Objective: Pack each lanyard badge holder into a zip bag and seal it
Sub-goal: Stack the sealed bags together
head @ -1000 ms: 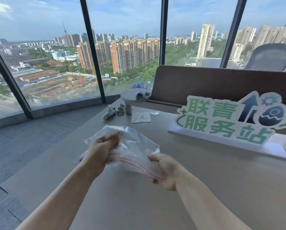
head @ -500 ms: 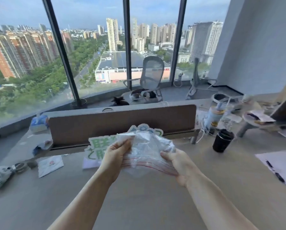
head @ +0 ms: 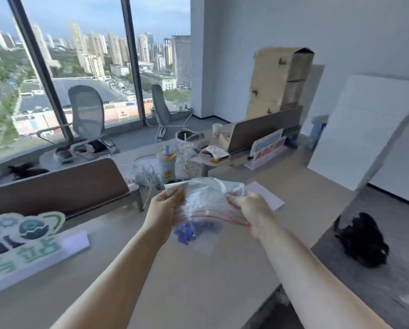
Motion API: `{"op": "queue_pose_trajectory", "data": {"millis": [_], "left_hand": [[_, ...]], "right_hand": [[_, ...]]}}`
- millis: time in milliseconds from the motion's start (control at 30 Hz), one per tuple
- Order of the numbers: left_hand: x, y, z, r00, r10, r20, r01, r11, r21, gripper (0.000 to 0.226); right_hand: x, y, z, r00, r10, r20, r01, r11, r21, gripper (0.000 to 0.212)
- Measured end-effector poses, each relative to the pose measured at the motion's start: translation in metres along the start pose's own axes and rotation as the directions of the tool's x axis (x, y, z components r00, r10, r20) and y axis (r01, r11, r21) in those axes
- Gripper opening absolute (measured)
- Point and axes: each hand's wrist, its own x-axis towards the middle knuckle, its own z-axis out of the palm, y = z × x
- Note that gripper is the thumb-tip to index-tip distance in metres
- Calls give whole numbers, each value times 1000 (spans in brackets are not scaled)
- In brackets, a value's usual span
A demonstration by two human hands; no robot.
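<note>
blurred blue contents [head: 194,230] inside the zip bag [head: 206,200]

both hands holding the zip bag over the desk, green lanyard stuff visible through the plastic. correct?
Not quite: the head view shows blue, not green, through the plastic. The rest holds: the left hand and right hand both grip the zip bag above the desk.

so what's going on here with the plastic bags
A person holds a small stack of clear zip bags with red seal lines above a beige desk. The left hand pinches the left edge and the right hand grips the right edge. A blue item, likely a lanyard, shows through the lower plastic. Whether any bag is sealed cannot be told.
</note>
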Motion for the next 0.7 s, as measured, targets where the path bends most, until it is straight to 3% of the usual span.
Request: {"op": "queue_pose_trajectory", "data": {"millis": [100, 400, 567, 700], "left_hand": [[26, -26, 55, 999, -37, 40, 37, 999, 14, 18], [120, -90, 152, 992, -104, 65, 103, 994, 27, 17], [190, -116, 179, 989, -142, 45, 141, 989, 34, 14], [241, -131, 193, 987, -159, -27, 161, 982, 94, 12]], "right_hand": [[26, 4, -58, 997, 45, -66, -44, 999, 21, 20], [127, 16, -156, 983, 66, -173, -66, 998, 5, 22], [202, 17, -184, 984, 80, -161, -90, 995, -51, 4], [269, 15, -195, 988, 79, -131, -93, 990, -104, 3]]}}
